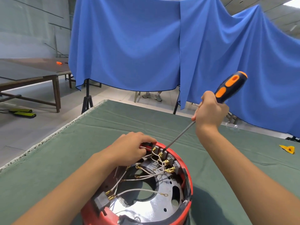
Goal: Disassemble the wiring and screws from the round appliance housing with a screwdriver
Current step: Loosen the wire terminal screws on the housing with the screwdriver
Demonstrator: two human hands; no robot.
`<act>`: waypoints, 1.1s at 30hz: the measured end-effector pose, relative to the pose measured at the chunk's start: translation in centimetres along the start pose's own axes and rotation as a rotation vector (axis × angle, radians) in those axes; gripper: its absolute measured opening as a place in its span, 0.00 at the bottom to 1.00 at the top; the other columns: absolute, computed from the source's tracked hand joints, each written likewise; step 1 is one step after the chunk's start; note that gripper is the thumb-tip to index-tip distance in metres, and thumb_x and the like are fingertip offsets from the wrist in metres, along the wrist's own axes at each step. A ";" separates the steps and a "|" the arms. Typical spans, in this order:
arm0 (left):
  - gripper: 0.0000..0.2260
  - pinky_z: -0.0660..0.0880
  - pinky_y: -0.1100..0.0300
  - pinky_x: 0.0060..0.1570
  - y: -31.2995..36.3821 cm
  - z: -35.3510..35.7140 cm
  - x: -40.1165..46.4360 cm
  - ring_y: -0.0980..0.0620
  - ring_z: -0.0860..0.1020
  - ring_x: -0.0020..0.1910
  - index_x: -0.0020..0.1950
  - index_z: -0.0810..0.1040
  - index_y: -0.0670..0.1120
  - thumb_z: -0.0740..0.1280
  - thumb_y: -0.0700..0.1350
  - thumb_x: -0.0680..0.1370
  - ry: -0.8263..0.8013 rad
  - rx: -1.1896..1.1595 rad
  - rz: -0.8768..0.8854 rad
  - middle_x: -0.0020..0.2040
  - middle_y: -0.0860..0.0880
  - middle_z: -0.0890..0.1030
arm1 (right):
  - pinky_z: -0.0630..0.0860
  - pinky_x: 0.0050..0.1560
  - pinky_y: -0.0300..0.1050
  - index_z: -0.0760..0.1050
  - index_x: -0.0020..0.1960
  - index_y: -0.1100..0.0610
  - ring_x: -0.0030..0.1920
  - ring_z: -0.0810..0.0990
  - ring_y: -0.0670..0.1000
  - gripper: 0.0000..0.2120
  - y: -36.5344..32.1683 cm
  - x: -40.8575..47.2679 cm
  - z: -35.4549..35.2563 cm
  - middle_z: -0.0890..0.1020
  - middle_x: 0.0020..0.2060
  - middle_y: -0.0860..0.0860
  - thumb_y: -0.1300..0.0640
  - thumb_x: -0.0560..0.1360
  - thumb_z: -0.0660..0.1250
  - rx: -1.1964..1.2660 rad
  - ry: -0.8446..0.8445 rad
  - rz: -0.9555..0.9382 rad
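A round red appliance housing (189, 184) lies open side up on the green cloth at the bottom centre. Inside it are white wires (138, 190) with brass terminals and a shiny metal plate with holes. My left hand (129, 147) rests on the housing's far left rim, fingers over the wires there. My right hand (209, 111) grips a screwdriver (230, 86) with a dark blue and orange handle. Its long shaft slants down and left, and the tip sits among the terminal blocks at the far rim.
The green cloth (81, 151) covers the table, with a frayed edge on the left. A small yellow object (288, 149) lies at the right. A blue curtain (146, 46) hangs behind the table, with a tripod stand (87, 98) and a wooden bench (32, 75) at the left.
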State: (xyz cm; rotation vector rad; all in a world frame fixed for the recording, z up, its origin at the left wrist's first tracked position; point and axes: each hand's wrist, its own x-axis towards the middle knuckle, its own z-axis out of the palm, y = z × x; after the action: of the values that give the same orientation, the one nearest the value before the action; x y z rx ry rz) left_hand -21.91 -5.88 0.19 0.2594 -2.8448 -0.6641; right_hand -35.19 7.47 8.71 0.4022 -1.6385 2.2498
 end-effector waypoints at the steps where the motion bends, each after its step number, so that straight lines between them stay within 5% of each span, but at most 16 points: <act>1: 0.23 0.64 0.50 0.66 0.0 0.0 0.0 0.52 0.69 0.64 0.69 0.69 0.61 0.59 0.41 0.77 0.000 -0.003 -0.001 0.65 0.54 0.73 | 0.61 0.19 0.34 0.64 0.31 0.59 0.25 0.61 0.55 0.09 0.5 0.6 -0.1 0.63 0.25 0.57 0.60 0.68 0.62 -0.009 0.040 0.052; 17: 0.22 0.65 0.50 0.66 -0.2 0.1 0.3 0.54 0.70 0.64 0.68 0.70 0.61 0.59 0.40 0.78 -0.004 -0.027 0.006 0.64 0.55 0.74 | 0.59 0.18 0.33 0.65 0.32 0.57 0.12 0.61 0.47 0.08 6.0 1.7 -2.7 0.67 0.22 0.50 0.61 0.68 0.62 0.036 0.269 0.487; 33: 0.23 0.64 0.51 0.67 0.0 0.2 0.1 0.53 0.69 0.66 0.70 0.68 0.58 0.60 0.41 0.77 0.029 -0.006 -0.004 0.67 0.55 0.72 | 0.59 0.21 0.35 0.62 0.22 0.54 0.15 0.61 0.50 0.16 0.3 0.6 -2.7 0.63 0.16 0.48 0.61 0.67 0.62 0.258 0.104 0.162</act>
State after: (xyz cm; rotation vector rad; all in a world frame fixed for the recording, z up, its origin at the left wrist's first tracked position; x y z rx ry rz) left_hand -22.09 -5.85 0.04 0.2709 -2.8151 -0.6643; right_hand -35.92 10.02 7.86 0.2155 -1.3780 2.5673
